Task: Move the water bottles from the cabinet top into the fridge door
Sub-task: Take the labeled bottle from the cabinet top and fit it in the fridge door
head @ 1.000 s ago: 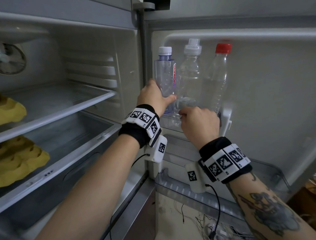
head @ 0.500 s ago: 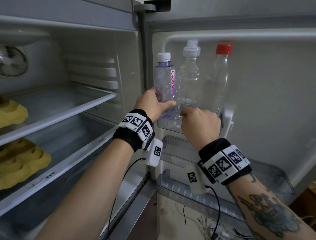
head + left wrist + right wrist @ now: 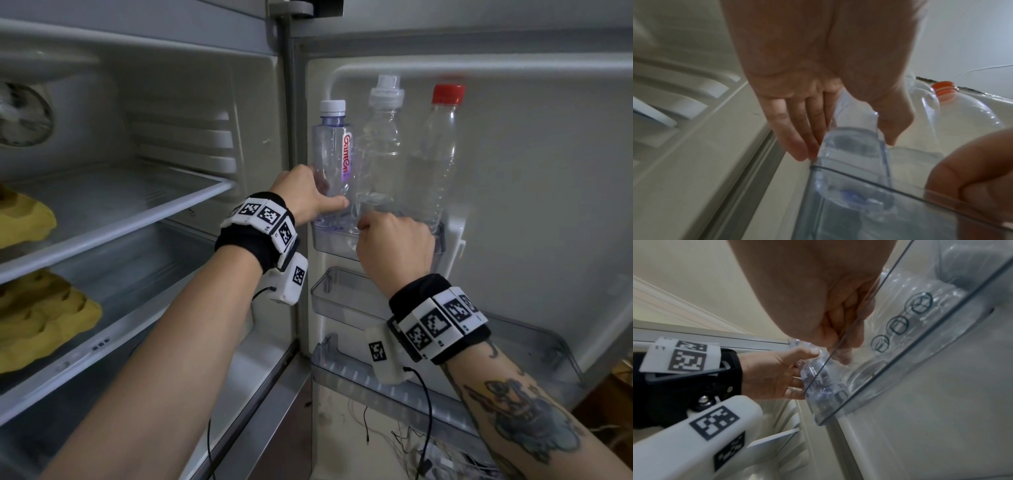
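From the right wrist alone — right hand (image 3: 830, 308) curled round the clear bottle (image 3: 380, 161); left hand (image 3: 305, 198) clasps the labelled bottle (image 3: 330, 154).

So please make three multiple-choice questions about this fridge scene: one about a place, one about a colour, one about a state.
1. Where do the bottles stand?
A. top door shelf
B. glass shelf inside
C. bottom door shelf

2. What colour is the cap of the rightmost bottle?
A. blue
B. red
C. green

3. What is the left hand doing?
A. hanging free
B. gripping the labelled bottle
C. pulling the door

Key: 1 A, all three sit in the top door shelf. 2 B, red cap. 3 B, the left hand wraps the labelled bottle.
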